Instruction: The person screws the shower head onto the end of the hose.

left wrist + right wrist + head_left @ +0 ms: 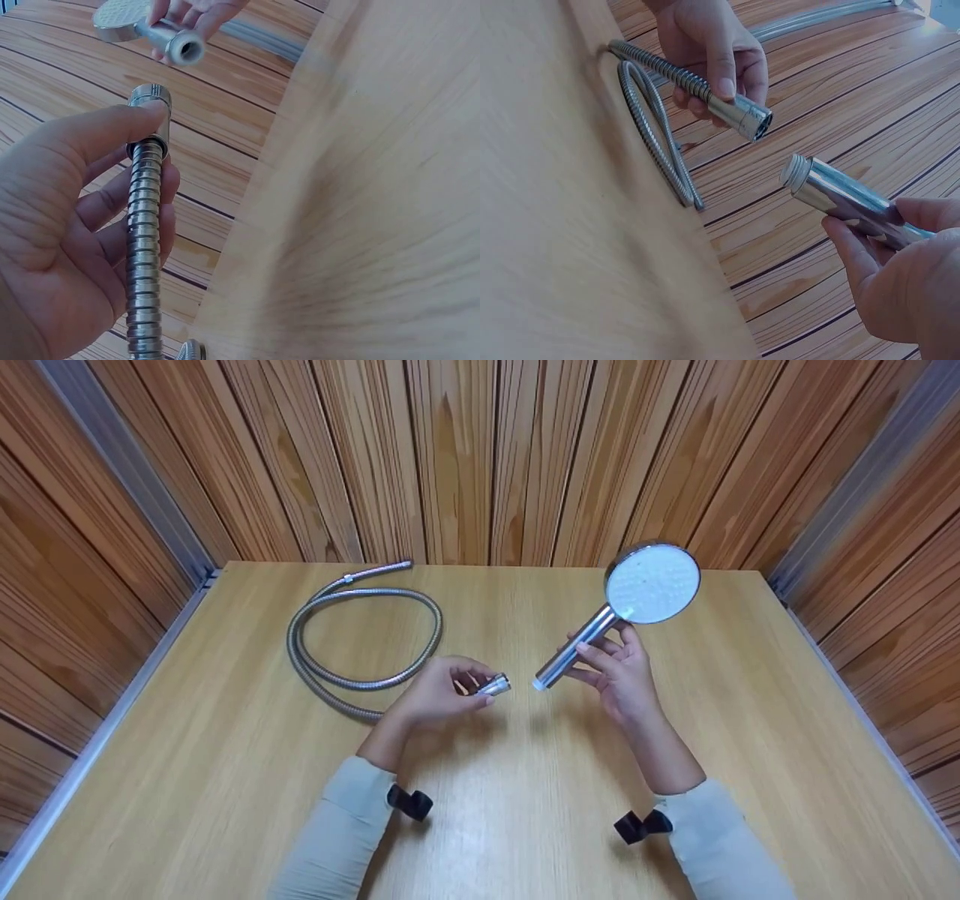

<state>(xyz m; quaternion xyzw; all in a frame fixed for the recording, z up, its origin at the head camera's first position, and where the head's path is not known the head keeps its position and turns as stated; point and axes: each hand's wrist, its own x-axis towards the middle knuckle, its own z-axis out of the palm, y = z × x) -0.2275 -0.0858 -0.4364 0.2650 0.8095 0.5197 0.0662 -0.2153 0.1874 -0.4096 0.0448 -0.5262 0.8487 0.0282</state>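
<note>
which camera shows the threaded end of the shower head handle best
The right wrist view: it catches the threaded end from the side, close up and uncovered, so its pale ridges show. The left wrist view looks into its round opening, with the ridges unclear; the head view shows only a small pale tip.

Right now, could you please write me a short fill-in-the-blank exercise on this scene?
1. The right hand holds the shower head by its ____.
2. The left hand grips the metal hose near one ____.
3. On the table, the hose's coiled part lies to the ____ of the shower head.
4. A gap shows that hose and shower head do not ____.
Missing words: handle; end; left; touch.
</note>
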